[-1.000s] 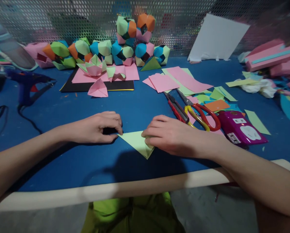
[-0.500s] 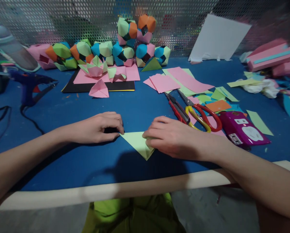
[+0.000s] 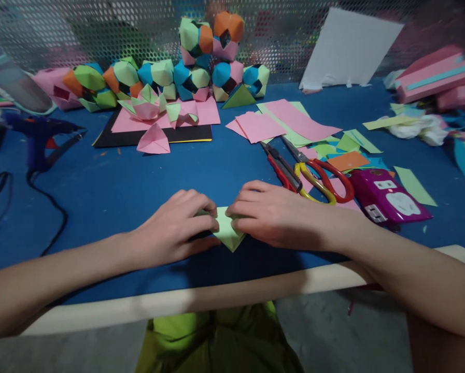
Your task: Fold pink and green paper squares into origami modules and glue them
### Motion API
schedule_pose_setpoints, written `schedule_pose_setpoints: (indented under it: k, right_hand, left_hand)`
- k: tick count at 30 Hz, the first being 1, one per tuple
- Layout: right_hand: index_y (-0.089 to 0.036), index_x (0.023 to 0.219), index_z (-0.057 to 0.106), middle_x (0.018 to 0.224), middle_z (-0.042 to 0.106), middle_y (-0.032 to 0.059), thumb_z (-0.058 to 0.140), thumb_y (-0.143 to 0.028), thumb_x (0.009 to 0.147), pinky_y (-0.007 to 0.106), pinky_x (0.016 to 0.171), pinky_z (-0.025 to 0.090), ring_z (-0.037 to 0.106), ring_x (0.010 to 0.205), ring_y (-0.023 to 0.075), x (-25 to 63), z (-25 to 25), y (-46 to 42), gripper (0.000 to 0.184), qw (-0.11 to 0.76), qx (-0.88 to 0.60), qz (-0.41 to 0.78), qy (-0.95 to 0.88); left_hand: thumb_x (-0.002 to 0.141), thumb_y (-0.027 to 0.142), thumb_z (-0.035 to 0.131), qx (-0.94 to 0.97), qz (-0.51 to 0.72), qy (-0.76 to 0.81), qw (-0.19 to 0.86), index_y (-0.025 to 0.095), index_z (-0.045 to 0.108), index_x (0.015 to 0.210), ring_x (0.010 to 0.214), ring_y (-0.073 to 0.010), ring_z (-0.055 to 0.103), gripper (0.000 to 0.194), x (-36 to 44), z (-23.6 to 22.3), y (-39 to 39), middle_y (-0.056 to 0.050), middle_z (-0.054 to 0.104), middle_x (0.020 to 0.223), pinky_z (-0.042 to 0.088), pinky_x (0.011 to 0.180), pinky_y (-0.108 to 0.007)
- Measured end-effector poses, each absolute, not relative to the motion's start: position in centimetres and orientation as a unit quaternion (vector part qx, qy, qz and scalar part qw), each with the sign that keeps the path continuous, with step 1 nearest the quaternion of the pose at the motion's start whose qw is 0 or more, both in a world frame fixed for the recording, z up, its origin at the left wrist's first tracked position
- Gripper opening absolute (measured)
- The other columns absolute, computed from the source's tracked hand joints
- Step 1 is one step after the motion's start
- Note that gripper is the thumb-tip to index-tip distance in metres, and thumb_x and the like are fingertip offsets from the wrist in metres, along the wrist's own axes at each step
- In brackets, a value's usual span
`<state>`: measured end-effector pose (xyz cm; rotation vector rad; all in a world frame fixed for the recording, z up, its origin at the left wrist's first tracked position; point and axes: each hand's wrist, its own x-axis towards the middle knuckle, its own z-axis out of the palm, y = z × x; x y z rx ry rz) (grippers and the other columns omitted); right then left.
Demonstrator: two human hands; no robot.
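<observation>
A small light green folded paper (image 3: 228,230) lies on the blue table near its front edge, its point facing me. My left hand (image 3: 183,224) has its fingers closed on the paper's left side and covers that corner. On the right side, my right hand (image 3: 265,215) presses its curled fingers onto the paper. Only the middle and the lower tip of the paper show between the hands. Just beyond my right hand lie scissors (image 3: 321,178) with yellow and red handles and a red and black craft knife (image 3: 281,168).
Paper balls (image 3: 193,80) stand in a row at the back, before a perforated metal panel (image 3: 139,31). A blue glue gun (image 3: 40,137) with its cord is at left. Pink sheets (image 3: 259,127), paper scraps (image 3: 349,160) and a purple power socket (image 3: 390,197) lie at right.
My left hand has moved right, from the paper's far left corner onto its left side, closer to my right hand. My right hand stays on the paper. The view has shifted slightly.
</observation>
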<state>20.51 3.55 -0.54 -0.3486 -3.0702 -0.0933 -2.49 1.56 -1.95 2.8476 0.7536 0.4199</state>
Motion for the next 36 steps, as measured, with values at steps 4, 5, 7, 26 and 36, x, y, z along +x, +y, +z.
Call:
schedule_pose_setpoints:
  k: [4,5,7,26,36]
  right_hand:
    - [-0.016,0.072,0.060,0.082,0.061,0.0058,0.042,-0.006,0.085,0.034,0.080,0.033,0.049,0.079,0.0168,20.5,-0.4,3.6,0.024,0.023,-0.112,-0.025,-0.993]
    - [-0.016,0.072,0.060,0.082,0.061,0.0057,0.042,-0.005,0.085,0.034,0.080,0.033,0.049,0.079,0.0167,20.5,-0.3,3.5,0.024,0.021,-0.112,-0.024,-0.993]
    - [-0.016,0.071,0.059,0.081,0.060,0.0053,0.043,-0.005,0.084,0.034,0.080,0.033,0.049,0.079,0.0166,20.6,-0.1,3.5,0.024,0.019,-0.110,-0.021,-0.994]
    - [-0.016,0.069,0.059,0.073,0.058,0.0036,0.041,-0.009,0.087,0.033,0.080,0.033,0.046,0.072,0.0150,20.6,0.1,3.3,0.027,0.036,-0.100,-0.002,-0.994]
    - [-0.016,0.068,0.059,0.073,0.056,0.0037,0.041,-0.009,0.088,0.034,0.081,0.032,0.044,0.072,0.0147,20.7,0.3,3.4,0.028,0.025,-0.093,0.015,-0.995]
  left_hand:
    - [0.090,0.028,0.046,0.956,0.130,0.250,0.077,0.019,0.063,0.091,0.085,-0.0190,0.051,0.019,-2.2,-2.1,1.4,-0.008,0.059,0.097,0.037,0.071,-0.033]
    - [0.090,0.027,0.046,0.957,0.127,0.250,0.075,0.019,0.063,0.092,0.085,-0.0192,0.051,0.018,-2.2,-2.2,1.4,-0.008,0.059,0.097,0.037,0.071,-0.033]
    - [0.090,0.027,0.047,0.958,0.123,0.249,0.069,0.020,0.063,0.094,0.086,-0.0194,0.051,0.018,-2.2,-2.2,1.5,-0.008,0.059,0.096,0.036,0.071,-0.033]
    - [0.087,0.042,0.050,0.958,0.100,0.264,0.047,0.020,0.065,0.088,0.084,-0.0195,0.050,0.027,-1.3,-1.9,0.8,-0.007,0.059,0.092,0.033,0.072,-0.034]
    - [0.089,0.038,0.048,0.959,0.092,0.266,0.036,0.022,0.067,0.084,0.083,-0.0182,0.049,0.025,-1.2,-2.2,0.3,-0.005,0.060,0.091,0.031,0.072,-0.033]
